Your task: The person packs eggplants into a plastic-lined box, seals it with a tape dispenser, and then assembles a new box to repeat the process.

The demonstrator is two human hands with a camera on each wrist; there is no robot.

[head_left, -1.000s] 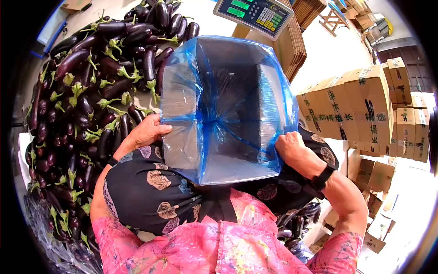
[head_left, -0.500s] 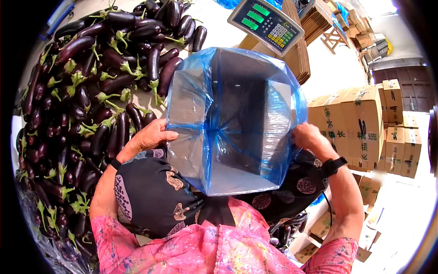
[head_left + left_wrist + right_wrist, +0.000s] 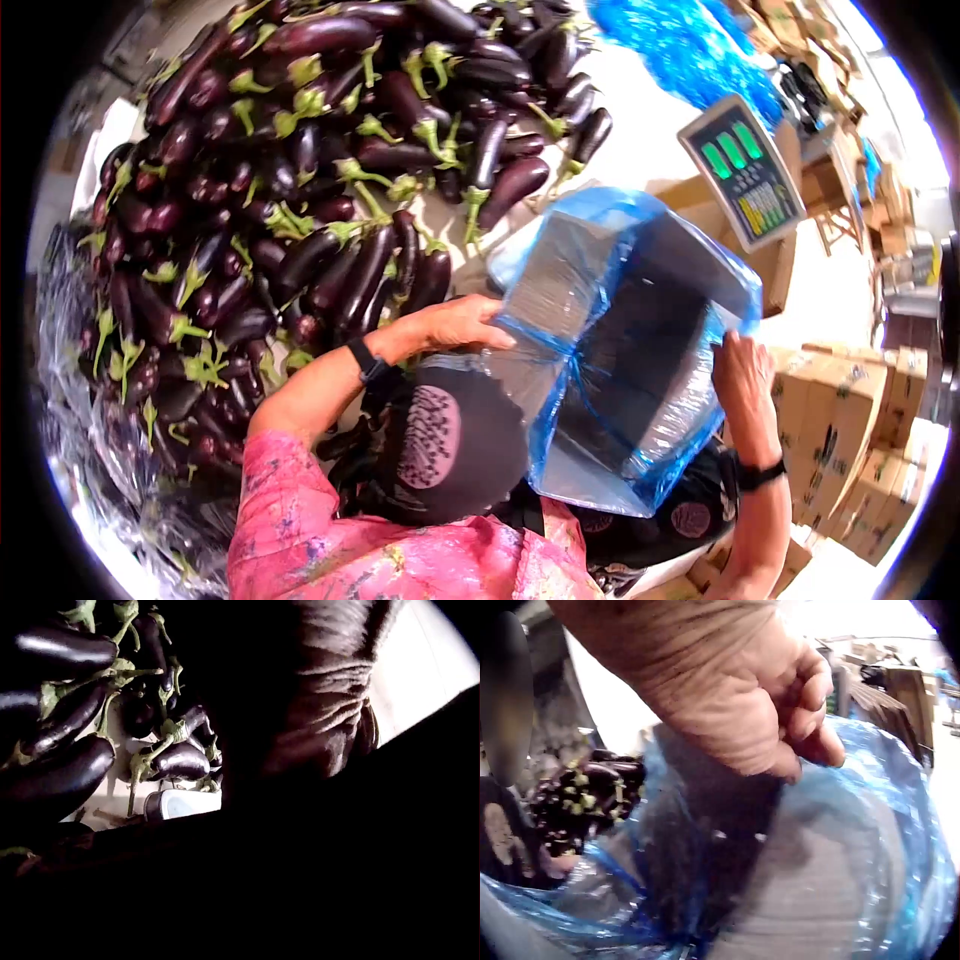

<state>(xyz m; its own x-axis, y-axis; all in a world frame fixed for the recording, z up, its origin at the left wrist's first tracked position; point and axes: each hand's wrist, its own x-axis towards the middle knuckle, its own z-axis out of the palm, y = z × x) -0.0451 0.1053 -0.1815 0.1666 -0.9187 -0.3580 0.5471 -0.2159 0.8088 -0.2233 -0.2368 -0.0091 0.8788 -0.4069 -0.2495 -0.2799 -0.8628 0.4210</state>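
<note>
So there's a box lined with a blue plastic bag (image 3: 640, 350) right of centre in the head view, sitting at the person's lap. Right hand (image 3: 743, 378) has its fingers curled, pinching the bag's edge. Left hand (image 3: 462, 324) is at the box's left side, can't tell if it's gripping. Eggplants (image 3: 330, 150) cover the pale surface (image 3: 640, 140) at upper left, scale display (image 3: 742, 172) upper right, cardboard boxes (image 3: 830, 420) stacked lower right.

Produce packing area: eggplant heap (image 3: 300, 200), stacked cartons (image 3: 830, 430).
</note>
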